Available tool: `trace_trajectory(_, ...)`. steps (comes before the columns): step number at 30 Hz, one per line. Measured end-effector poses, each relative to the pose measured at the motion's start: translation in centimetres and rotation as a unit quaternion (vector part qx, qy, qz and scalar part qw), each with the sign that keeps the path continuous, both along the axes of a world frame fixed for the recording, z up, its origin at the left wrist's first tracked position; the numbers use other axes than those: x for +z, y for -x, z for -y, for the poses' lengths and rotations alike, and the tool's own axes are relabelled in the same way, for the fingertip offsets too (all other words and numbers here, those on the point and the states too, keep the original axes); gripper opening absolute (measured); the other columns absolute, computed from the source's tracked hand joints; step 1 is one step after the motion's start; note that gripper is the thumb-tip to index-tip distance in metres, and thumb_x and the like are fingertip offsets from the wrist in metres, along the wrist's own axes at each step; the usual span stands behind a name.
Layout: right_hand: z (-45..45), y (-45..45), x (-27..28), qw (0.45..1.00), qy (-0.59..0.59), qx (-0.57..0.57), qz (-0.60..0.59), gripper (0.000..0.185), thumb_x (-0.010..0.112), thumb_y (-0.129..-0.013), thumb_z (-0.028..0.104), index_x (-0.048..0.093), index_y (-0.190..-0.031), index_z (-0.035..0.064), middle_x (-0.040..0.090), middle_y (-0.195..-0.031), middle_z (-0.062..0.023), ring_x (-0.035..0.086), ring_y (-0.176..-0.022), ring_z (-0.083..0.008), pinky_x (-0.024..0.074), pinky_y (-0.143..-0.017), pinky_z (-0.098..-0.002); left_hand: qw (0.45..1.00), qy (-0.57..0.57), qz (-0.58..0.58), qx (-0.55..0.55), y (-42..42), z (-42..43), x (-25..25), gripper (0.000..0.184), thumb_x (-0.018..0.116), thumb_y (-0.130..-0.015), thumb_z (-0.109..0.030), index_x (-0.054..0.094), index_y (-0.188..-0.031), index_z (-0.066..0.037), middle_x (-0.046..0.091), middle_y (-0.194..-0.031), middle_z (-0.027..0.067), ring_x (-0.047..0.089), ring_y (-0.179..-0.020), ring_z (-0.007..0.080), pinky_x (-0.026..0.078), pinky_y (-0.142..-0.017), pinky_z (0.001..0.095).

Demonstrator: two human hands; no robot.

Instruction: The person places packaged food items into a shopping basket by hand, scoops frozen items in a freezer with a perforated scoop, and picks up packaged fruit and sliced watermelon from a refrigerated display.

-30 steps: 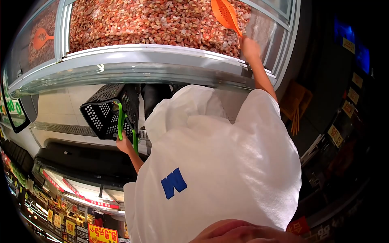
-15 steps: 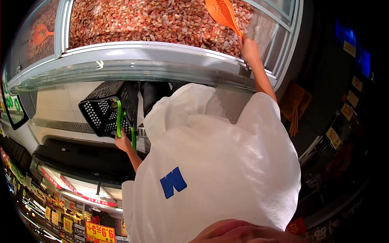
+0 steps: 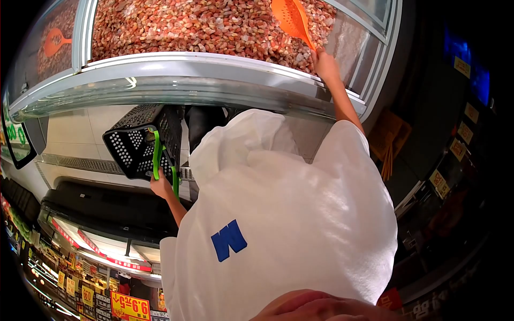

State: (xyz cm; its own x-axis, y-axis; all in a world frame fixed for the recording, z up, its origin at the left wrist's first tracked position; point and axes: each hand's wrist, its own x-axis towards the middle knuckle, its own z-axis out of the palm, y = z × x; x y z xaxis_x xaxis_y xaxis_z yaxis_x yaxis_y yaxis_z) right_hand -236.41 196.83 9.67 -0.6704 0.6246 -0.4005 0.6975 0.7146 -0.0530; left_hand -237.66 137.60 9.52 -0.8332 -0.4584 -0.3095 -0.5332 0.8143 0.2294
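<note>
My right hand point(image 3: 326, 65), at the top right, is closed around the handle of an orange slotted scoop point(image 3: 292, 17). The scoop's perforated bowl rests on or just above a thick bed of small reddish-brown food pieces point(image 3: 198, 32); I cannot tell their exact kind. Down at my left side, my left hand point(image 3: 160, 185) is closed on the green handle point(image 3: 157, 154) of a black perforated shopping basket point(image 3: 122, 145). The basket hangs tilted beside my legs, and little of its inside shows.
A freezer case with a pale metal rim point(image 3: 203, 63) and a curved glass front point(image 3: 176, 91) stands before me. Another orange scoop point(image 3: 54, 42) lies behind glass at the left. Price signs point(image 3: 130, 306) and shelves are behind me.
My right hand has shifted very slightly to the left with the scoop handle. The basket and my left hand are nearly where they were.
</note>
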Motion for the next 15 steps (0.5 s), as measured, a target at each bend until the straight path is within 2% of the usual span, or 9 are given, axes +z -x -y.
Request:
trace_trajectory(2,-0.6,-0.4,-0.6,0.998,0.033,-0.008,-0.055,0.033,0.044,-0.086,0.03,0.056,-0.094,0.0002,0.057,-0.074,-0.0252,0.056,-0.072,-0.0402,0.0442,-0.064,-0.0466,1.0,0.001,0.019,0.022,0.3,-0.7,0.5,0.04,0.062,-0.069,-0.04,0.064,-0.077,0.0,0.057,-0.058,0.0139,0.053,-0.052,0.0289,0.038,-0.05,0.0401)
trace_trajectory(9,-2.1,-1.7,-3.3,0.989,0.084,-0.021,-0.12,0.037,0.045,-0.086,0.029,0.055,-0.096,-0.0053,0.055,-0.075,-0.0279,0.055,-0.079,-0.0398,0.044,-0.068,-0.0419,1.0,0.006,0.018,0.014,0.1,0.1,-0.1,0.04,0.062,-0.069,-0.039,0.064,-0.079,-0.001,0.058,-0.059,0.0142,0.053,-0.052,0.0288,0.038,-0.051,0.0399)
trace_trajectory(11,-2.3,-1.6,-2.9,0.982,0.15,-0.079,-0.086,0.037,0.045,-0.086,0.029,0.055,-0.094,-0.0055,0.055,-0.075,-0.0281,0.055,-0.079,-0.0397,0.0442,-0.067,-0.041,1.0,-0.001,0.01,0.007,0.1,0.1,-0.1,0.039,0.062,-0.07,-0.038,0.064,-0.081,-0.001,0.058,-0.06,0.0145,0.054,-0.053,0.0291,0.039,-0.051,0.0398)
trace_trajectory(15,-2.6,-2.3,-3.9,0.977,0.152,-0.059,-0.136,0.033,0.045,-0.086,0.028,0.056,-0.083,-0.003,0.056,-0.071,-0.027,0.056,-0.074,-0.0401,0.0436,-0.066,-0.0461,1.0,-0.002,0.013,0.005,0.1,0.0,0.0,0.038,0.062,-0.07,-0.038,0.064,-0.082,-0.001,0.059,-0.062,0.0151,0.055,-0.055,0.03,0.039,-0.052,0.04)
